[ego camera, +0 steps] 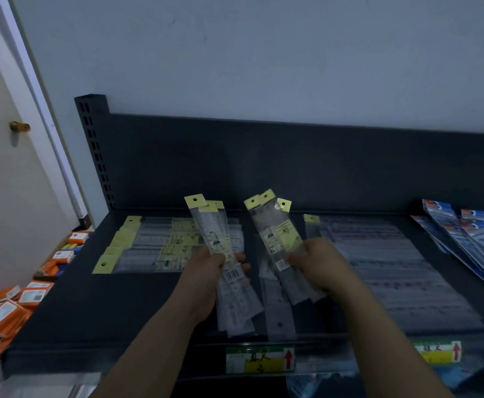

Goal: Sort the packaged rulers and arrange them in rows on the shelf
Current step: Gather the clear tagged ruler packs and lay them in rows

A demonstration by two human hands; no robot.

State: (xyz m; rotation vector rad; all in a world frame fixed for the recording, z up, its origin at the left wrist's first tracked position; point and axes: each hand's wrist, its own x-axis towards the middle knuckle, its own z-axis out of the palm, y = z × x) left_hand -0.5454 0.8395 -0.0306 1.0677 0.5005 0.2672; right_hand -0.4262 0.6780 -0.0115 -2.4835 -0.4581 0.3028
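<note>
Above the middle of the dark shelf point(97, 305), my left hand point(206, 280) grips a small fan of clear packaged rulers with yellow header tabs point(209, 225). To its right my right hand point(318, 265) grips a second bunch of the same rulers point(275, 228), tabs pointing up and away. A row of yellow-tabbed rulers point(149, 245) lies flat on the shelf's left part. Clear rulers point(393, 271) lie spread flat over the right part. Blue-headed packaged rulers point(470, 237) lean at the far right.
The shelf's dark back panel point(292, 168) rises behind, with a slotted upright post point(94, 150) at the left. Price labels point(259, 359) sit on the front edge. Orange packets point(8, 314) are piled at the lower left. A door with a brass knob point(19, 126) stands further left.
</note>
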